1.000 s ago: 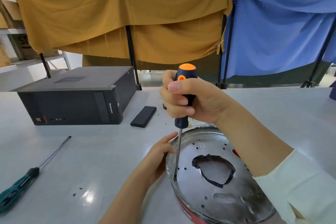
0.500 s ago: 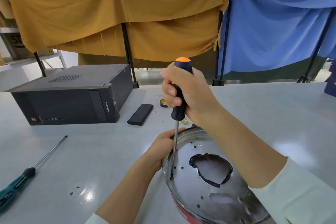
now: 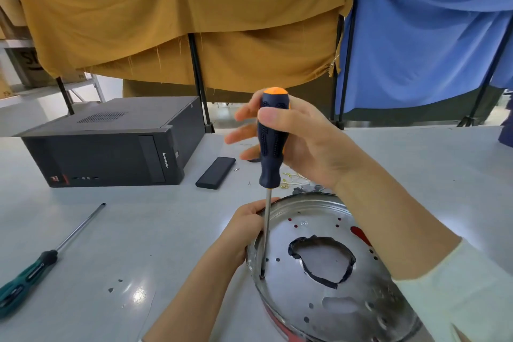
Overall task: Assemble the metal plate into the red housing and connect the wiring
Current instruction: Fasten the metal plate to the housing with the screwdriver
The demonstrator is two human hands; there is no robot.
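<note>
A round shiny metal plate (image 3: 319,294) with a black-edged middle hole lies in the red housing (image 3: 280,325), of which only a red strip shows at the lower rim. My left hand (image 3: 244,228) grips the plate's left rim, fingers curled over the edge. My right hand (image 3: 308,141) holds the dark blue and orange screwdriver (image 3: 270,144) upright. The thumb presses its handle and the fingers are spread behind it, blurred. The screwdriver's tip stands in a hole near the plate's left edge. No wiring is plainly visible.
A black computer case (image 3: 111,147) stands at the back left, a flat black device (image 3: 215,172) beside it. A green-handled screwdriver (image 3: 33,272) lies at the left. Small gold parts (image 3: 288,179) lie behind the plate. Dark specks (image 3: 115,286) dot the table.
My right hand's fingers, wrapped tight round the handle before, have spread out while the thumb stays on it. The screwdriver's tip and my left hand have stayed in place.
</note>
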